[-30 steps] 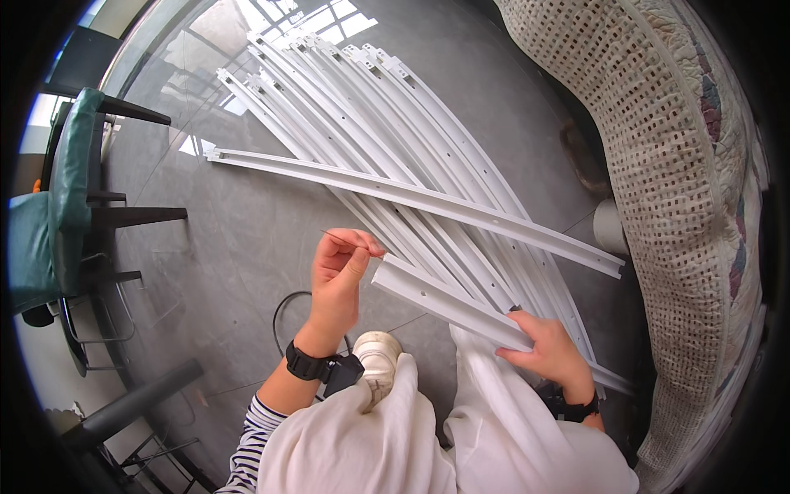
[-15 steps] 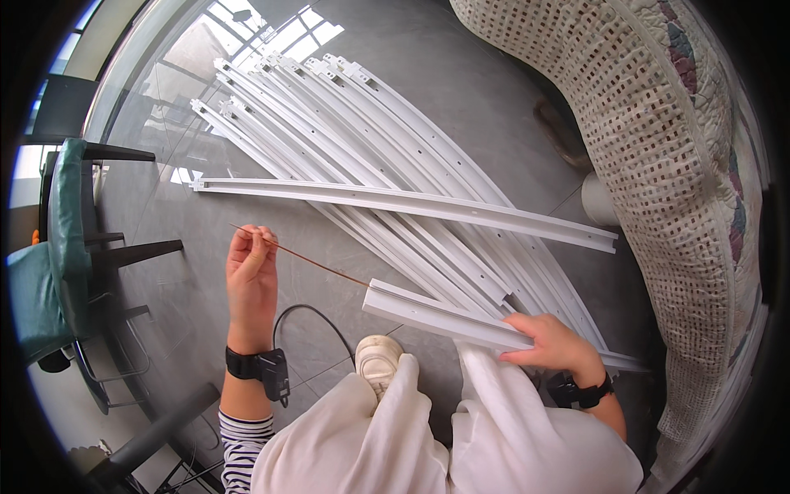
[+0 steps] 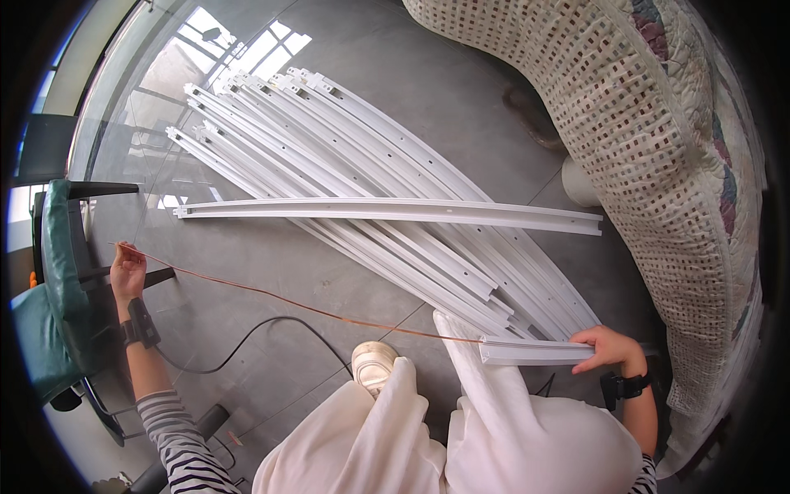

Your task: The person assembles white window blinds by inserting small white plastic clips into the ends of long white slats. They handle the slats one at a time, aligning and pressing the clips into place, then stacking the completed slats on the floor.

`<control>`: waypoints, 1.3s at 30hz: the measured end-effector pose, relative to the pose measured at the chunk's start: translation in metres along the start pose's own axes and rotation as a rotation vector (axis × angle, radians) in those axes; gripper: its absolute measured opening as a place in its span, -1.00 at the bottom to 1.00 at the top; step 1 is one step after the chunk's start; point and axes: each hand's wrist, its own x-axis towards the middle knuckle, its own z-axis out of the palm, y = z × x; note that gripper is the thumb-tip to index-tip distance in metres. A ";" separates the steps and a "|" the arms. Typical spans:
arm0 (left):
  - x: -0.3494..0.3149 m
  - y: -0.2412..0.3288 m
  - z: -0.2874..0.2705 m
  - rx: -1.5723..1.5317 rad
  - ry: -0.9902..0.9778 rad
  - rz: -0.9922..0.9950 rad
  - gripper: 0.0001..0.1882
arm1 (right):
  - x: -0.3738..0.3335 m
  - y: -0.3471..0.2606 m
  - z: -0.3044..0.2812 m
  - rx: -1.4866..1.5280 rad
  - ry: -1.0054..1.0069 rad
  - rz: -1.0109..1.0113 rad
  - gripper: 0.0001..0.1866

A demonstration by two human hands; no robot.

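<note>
My left hand (image 3: 128, 269) is raised at the far left, its fingers pinched on the end of a thin copper-coloured strip (image 3: 317, 312). The strip stretches to the right, sagging slightly, into the open end of a white channel rail (image 3: 527, 352). Around that rail, close to my right knee, my right hand (image 3: 607, 347) is closed. Beyond both hands a heap of similar white rails (image 3: 362, 177) lies slanting on the grey floor. One single rail (image 3: 395, 208) rests crosswise on top of the heap.
A sofa with a woven cover (image 3: 592, 107) runs along the right side. Green chairs (image 3: 56, 280) with dark legs stand at the left. A black cable (image 3: 239, 346) loops from my left wrist device. My white shoe (image 3: 374, 366) is on the floor in front of me.
My left hand has moved far to the left, and much more of the copper-coloured strip shows outside the rail. My right hand has shifted right with the held rail.
</note>
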 end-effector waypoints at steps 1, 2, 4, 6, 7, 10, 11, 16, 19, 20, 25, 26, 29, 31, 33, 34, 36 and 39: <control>0.004 -0.008 0.004 0.000 -0.038 0.011 -0.78 | -0.004 0.005 -0.002 0.005 0.002 -0.009 -0.53; 0.006 -0.024 0.022 -0.004 -0.078 0.021 -0.76 | -0.005 0.006 -0.004 0.017 0.021 0.027 -0.52; -0.005 -0.081 0.099 -0.053 -0.152 -0.076 -0.70 | -0.009 -0.001 -0.006 0.040 0.073 0.113 -0.52; -0.030 -0.131 0.168 -0.052 -0.241 -0.126 -0.62 | -0.005 -0.009 -0.007 0.020 0.093 0.078 -0.52; -0.038 -0.150 0.185 -0.027 -0.290 -0.137 -0.57 | -0.001 -0.012 -0.007 0.015 0.097 0.055 -0.52; -0.076 -0.212 0.244 0.003 -0.239 -0.250 -0.52 | 0.010 -0.019 -0.006 0.088 0.101 0.054 -0.53; -0.094 -0.234 0.272 -0.034 -0.205 -0.296 -0.50 | 0.012 -0.015 -0.004 0.096 0.107 0.041 -0.53; -0.171 -0.300 0.322 0.337 -0.341 -0.398 -0.58 | 0.026 -0.024 -0.004 0.156 0.073 0.087 -0.51; -0.193 -0.326 0.334 0.322 -0.397 -0.424 -0.71 | 0.034 -0.035 -0.003 0.210 0.027 0.209 -0.50; -0.194 -0.329 0.334 0.290 -0.420 -0.424 -0.75 | 0.036 -0.032 -0.001 0.144 0.056 0.125 -0.51; -0.170 -0.311 0.332 0.320 -0.315 -0.226 -0.84 | 0.042 -0.039 -0.002 0.023 0.108 0.008 -0.53; -0.159 -0.303 0.331 0.339 -0.319 -0.178 -0.85 | 0.041 -0.038 -0.001 0.036 0.134 -0.016 -0.53; -0.124 -0.282 0.327 0.371 -0.294 -0.106 -0.86 | 0.042 -0.038 -0.002 0.056 0.190 -0.075 -0.54; -0.102 -0.266 0.321 0.369 -0.274 -0.068 -0.86 | 0.041 -0.033 -0.006 0.054 0.207 -0.088 -0.53; -0.082 -0.251 0.317 0.339 -0.276 -0.033 -0.86 | 0.038 -0.024 -0.010 0.055 0.229 -0.076 -0.52; -0.073 -0.241 0.316 0.343 -0.244 0.001 -0.86 | 0.037 -0.020 -0.012 0.054 0.239 -0.070 -0.51; -0.051 -0.224 0.307 0.345 -0.250 -0.002 -0.85 | 0.035 -0.014 -0.014 0.075 0.256 -0.065 -0.51; -0.001 -0.175 0.258 0.274 -0.181 0.104 -0.84 | 0.033 0.003 -0.019 0.094 0.280 -0.064 -0.50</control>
